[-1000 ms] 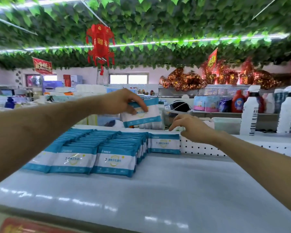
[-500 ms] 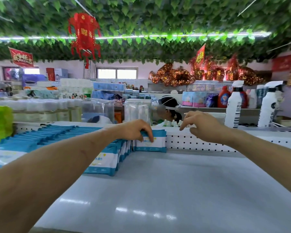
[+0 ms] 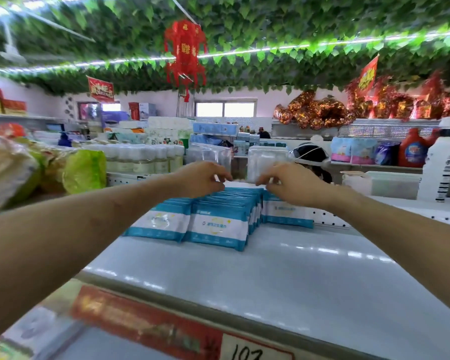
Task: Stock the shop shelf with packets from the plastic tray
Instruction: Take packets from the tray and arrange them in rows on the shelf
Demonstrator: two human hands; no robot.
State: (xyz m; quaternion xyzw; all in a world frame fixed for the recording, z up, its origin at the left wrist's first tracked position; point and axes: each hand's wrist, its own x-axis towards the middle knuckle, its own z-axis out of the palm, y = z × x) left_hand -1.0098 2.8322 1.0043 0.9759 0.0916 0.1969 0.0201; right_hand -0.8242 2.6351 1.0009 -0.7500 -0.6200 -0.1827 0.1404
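Rows of wipe packets (image 3: pixel 216 227) on a shop shelf (image 3: pixel 296 276)
Above them hover the left hand (image 3: pixel 200 180) and right hand (image 3: pixel 292 187), fingers curled; grip cannot be told.

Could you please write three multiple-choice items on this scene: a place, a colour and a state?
1. Where are the left hand and right hand?
A. On a ladder. B. Just above the packets. C. Inside a drawer.
2. What colours are the packets?
A. Blue and white. B. Red and gold. C. Green and black.
3. How do the packets sit on the shelf?
A. Scattered flat. B. Heaped. C. On edge in rows.
1 B: both hands hover over the rows. 2 A: white faces, blue bands. 3 C: they line up front to back.
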